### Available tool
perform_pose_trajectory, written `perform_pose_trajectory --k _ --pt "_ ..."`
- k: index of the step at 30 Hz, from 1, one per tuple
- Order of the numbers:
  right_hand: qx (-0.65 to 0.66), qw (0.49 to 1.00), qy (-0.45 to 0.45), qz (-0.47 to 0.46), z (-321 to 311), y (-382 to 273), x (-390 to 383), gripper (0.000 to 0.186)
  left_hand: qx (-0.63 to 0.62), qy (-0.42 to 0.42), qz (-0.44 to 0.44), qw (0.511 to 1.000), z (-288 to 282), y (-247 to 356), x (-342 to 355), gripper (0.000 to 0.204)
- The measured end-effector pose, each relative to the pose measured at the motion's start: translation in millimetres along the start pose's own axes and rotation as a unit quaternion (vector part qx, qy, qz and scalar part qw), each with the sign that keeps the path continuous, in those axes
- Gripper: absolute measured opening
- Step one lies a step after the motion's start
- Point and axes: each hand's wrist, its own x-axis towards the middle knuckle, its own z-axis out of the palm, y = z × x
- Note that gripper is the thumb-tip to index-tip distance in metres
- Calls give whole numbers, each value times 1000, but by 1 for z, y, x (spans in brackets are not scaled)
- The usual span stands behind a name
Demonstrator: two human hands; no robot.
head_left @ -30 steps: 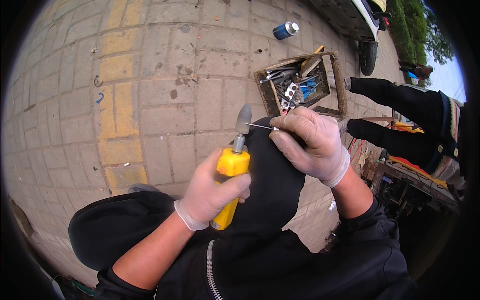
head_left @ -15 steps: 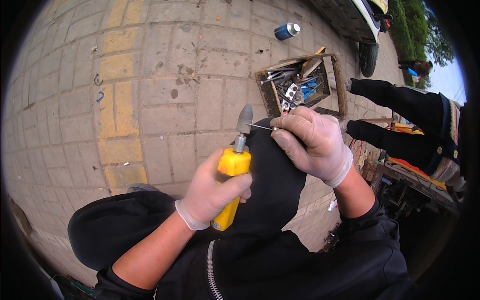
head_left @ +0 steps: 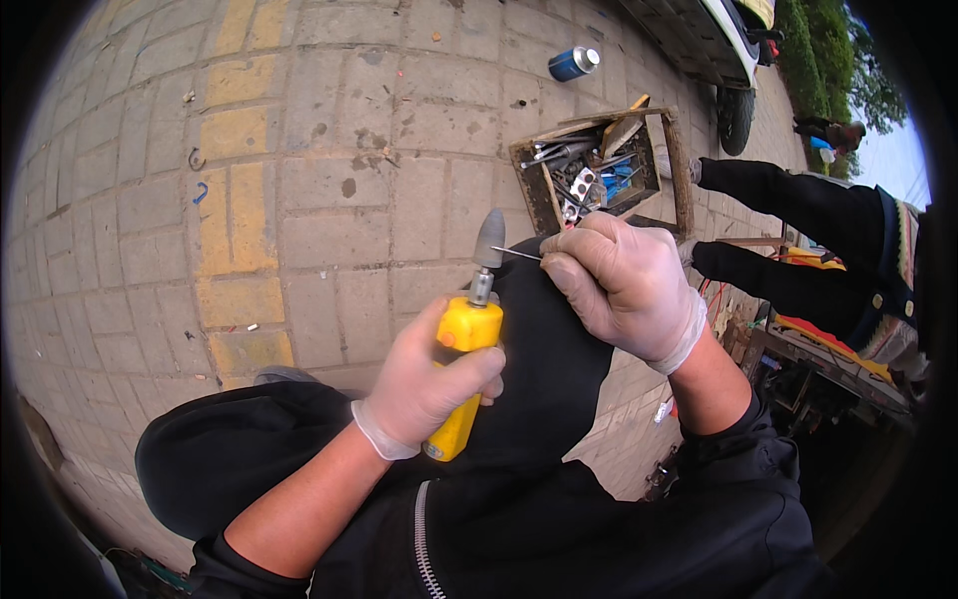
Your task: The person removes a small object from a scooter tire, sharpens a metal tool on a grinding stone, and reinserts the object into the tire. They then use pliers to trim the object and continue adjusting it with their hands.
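Observation:
My gloved left hand (head_left: pixel 419 384) is wrapped round a yellow handheld power tool (head_left: pixel 467 329) with a metal collar and a grey, bullet-shaped abrasive tip (head_left: pixel 489 238) pointing upward. In my gloved right hand (head_left: pixel 624 285), pinched between thumb and fingers, is a thin metal rod (head_left: pixel 519 253). Its free end rests against or very near the side of the grey tip. Both hands are over my black-clad leg (head_left: pixel 539 379).
Beyond my hands lie a wooden crate (head_left: pixel 529 182) of tools and a blue canister (head_left: pixel 569 65) on paving (head_left: pixel 349 240). A white vehicle (head_left: pixel 733 55) stands above. At right are a person's black-clad legs (head_left: pixel 798 210), a cluttered cart (head_left: pixel 818 369) and another person (head_left: pixel 833 135) farther off.
Both hands and the yellow tool have shifted very slightly to the right in view. The grip on each thing looks the same.

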Motion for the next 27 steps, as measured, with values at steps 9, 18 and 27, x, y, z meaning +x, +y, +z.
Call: perform_pose_trajectory --k 9,18,27 --pt "-30 997 -68 31 -6 -2 0 5 1 -1 0 1000 -1 0 0 47" --pt "-7 1000 12 -4 5 4 -4 15 4 -1 3 1000 -1 1 1 48" --pt "14 1000 1 -3 6 6 -2 17 -6 -1 1 1000 -1 1 1 49"
